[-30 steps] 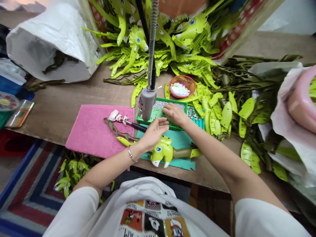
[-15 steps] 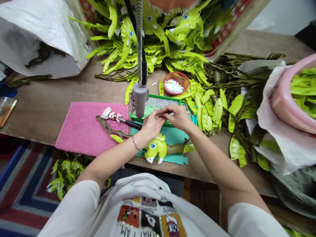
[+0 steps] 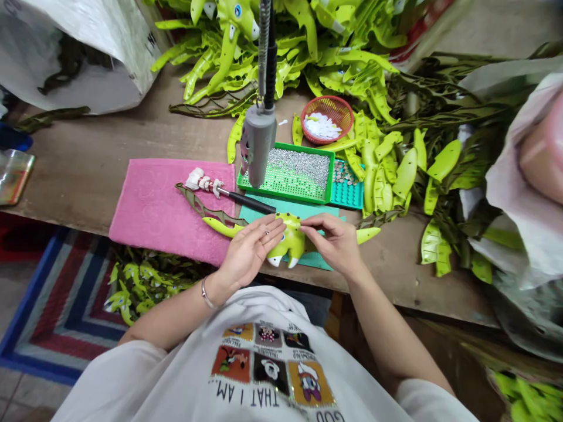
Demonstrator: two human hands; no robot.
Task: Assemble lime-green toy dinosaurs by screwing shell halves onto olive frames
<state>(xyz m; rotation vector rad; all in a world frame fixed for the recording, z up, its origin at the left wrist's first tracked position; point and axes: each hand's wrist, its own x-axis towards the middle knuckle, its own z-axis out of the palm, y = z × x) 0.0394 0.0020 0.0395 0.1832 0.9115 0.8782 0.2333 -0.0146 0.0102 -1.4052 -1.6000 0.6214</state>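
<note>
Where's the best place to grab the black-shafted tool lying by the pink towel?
Probably take the tool by its black shaft, pinched across its width from above and the near side. It lies flat and that stretch is bare and even. Its wrapped end on the pink towel is lumpy, and the hanging grey driver crowds the far side.

Bright, even light from above; shadows soft. Centre sharp, toy [image 3: 288,237] crisp. Fisheye bend at the edges. Motion blur on pink tub [image 3: 543,158] at 3 o'clock, white bag [image 3: 65,53] at 10 o'clock.
</note>
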